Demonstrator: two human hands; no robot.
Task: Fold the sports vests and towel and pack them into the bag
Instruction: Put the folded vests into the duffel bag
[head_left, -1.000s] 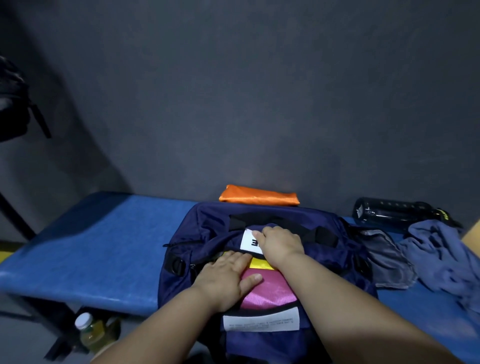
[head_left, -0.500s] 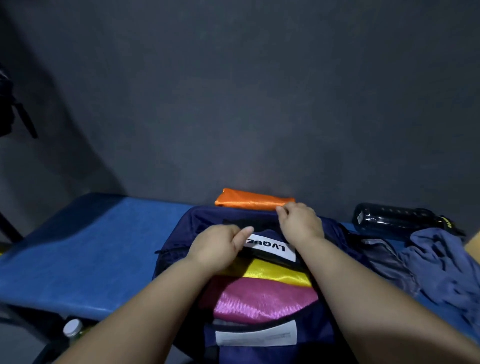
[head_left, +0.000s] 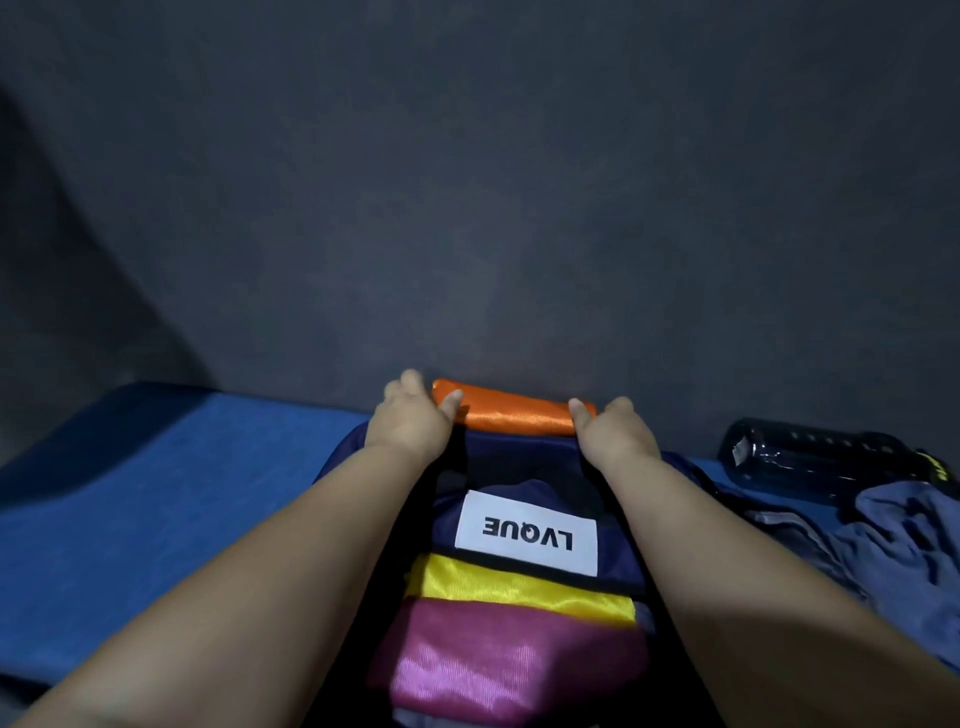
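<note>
The folded orange satin vest (head_left: 511, 415) lies on the blue padded bench (head_left: 156, 493) at twelve o'clock from the open navy fabric bag (head_left: 519, 454). The left hand (head_left: 410, 418) grips its nine o'clock end, the right hand (head_left: 615, 434) its three o'clock end.

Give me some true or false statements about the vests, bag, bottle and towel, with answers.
The left hand and right hand touch the folded orange satin vest. True.
The orange vest sits inside the navy fabric bag. False: it lies behind the bag.
A yellow satin vest and a magenta satin vest lie in the bag. True.
The dark plastic water bottle stands upright. False: it lies on its side.
The grey-blue towel is neatly folded. False: it lies crumpled.
</note>
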